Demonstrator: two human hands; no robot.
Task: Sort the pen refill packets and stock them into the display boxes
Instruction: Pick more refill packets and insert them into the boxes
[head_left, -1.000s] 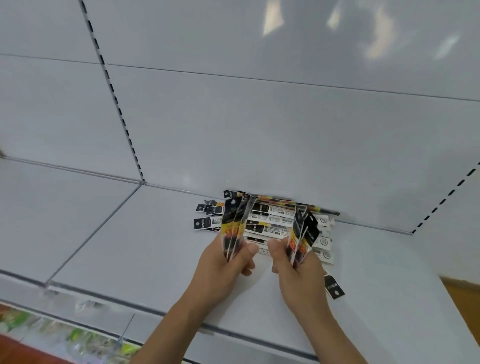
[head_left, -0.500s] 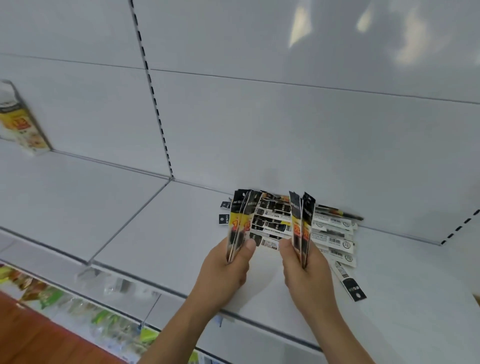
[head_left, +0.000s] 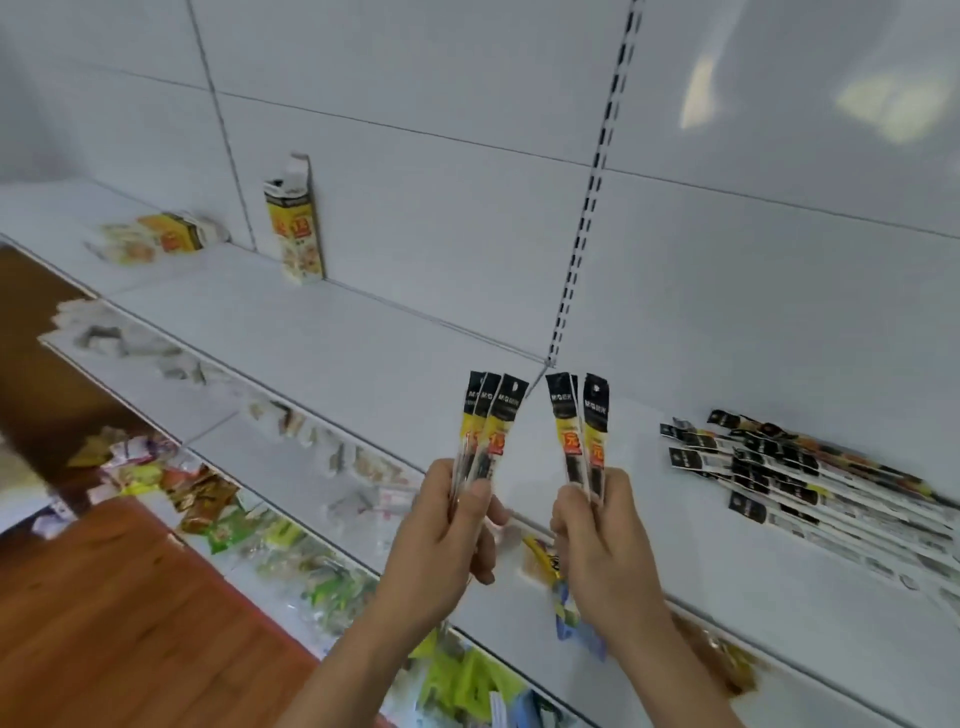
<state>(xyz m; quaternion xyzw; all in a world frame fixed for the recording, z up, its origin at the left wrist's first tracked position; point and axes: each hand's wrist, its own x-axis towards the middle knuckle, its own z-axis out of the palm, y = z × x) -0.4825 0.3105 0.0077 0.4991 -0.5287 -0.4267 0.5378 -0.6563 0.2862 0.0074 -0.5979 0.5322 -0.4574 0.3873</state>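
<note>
Sorting step: left hand (head_left: 441, 525) and right hand (head_left: 597, 530) each grip a packet bunch (head_left: 488, 426); next, probably the display box (head_left: 296, 228) at ten o'clock.

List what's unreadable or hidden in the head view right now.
- Lower ends of the black-and-yellow refill packets and: covered by the left hand and right hand.
- Upright yellow display box: contents and print blurred.
- Loose packet pile: cut by the right edge, count unclear.

Black-and-yellow refill packets (head_left: 488, 423) upright in two fans; more lie piled (head_left: 795, 473) on the shelf; display box (head_left: 296, 228) stands open.
</note>
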